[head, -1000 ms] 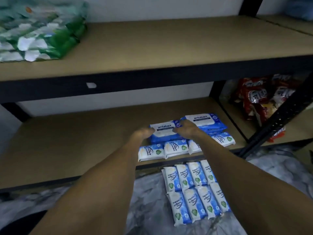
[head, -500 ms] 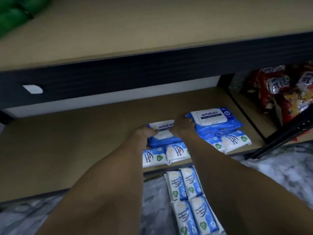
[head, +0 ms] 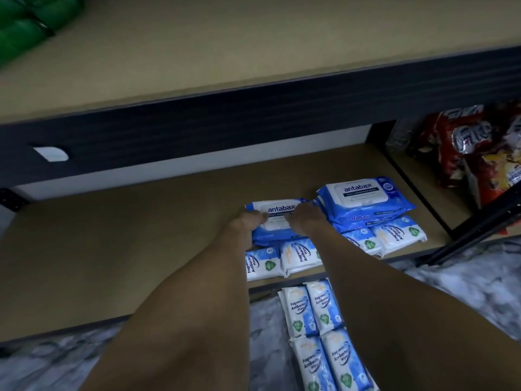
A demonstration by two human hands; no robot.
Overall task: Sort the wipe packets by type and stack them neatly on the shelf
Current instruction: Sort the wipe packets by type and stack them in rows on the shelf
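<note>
Blue packet (head: 277, 208) is gripped at its left end by the left hand (head: 248, 224) and at its right end by the right hand (head: 303, 219) | it is placed at the lower shelf (head: 112, 249), just left of the blue stack (head: 366, 203) and beyond the white packets (head: 298, 256).

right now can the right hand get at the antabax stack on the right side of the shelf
Probably yes. The right hand holds the single antabax packet directly beside the antabax stack, with nothing between them, though it must release the packet first.
</note>
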